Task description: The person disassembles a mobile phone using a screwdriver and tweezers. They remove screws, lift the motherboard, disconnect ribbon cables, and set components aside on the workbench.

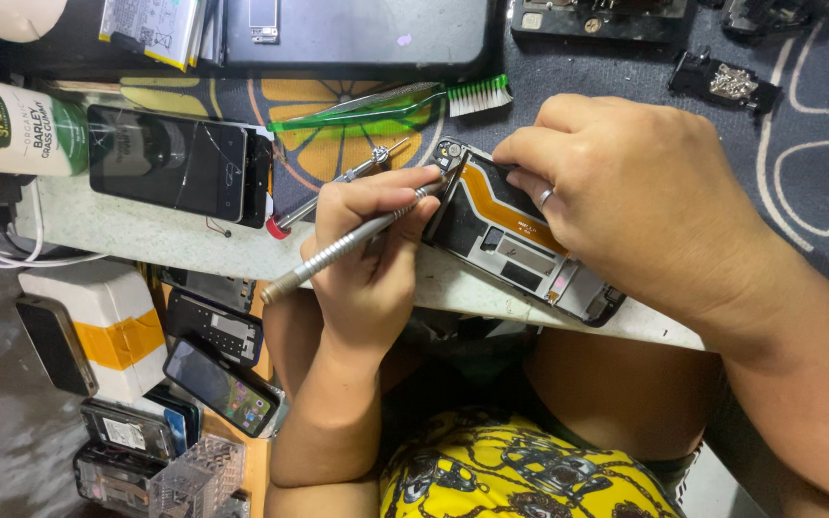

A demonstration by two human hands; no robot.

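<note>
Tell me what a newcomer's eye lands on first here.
First, the opened phone at the table edge, its orange flex cable bared, pinned under the right hand. Next, the left hand working a metal screwdriver at its top corner. Behind lie a green toothbrush and a cracked phone.

Screwdriver [352, 242]: knurled metal, dull sheen. Opened phone [520, 240]: matt metal frame, glossy orange flex strip. Brush [390, 105]: translucent green plastic, white bristles. Cracked phone [170, 161]: glossy glass. Surface [146, 235]: pale, worn, speckled.
</note>
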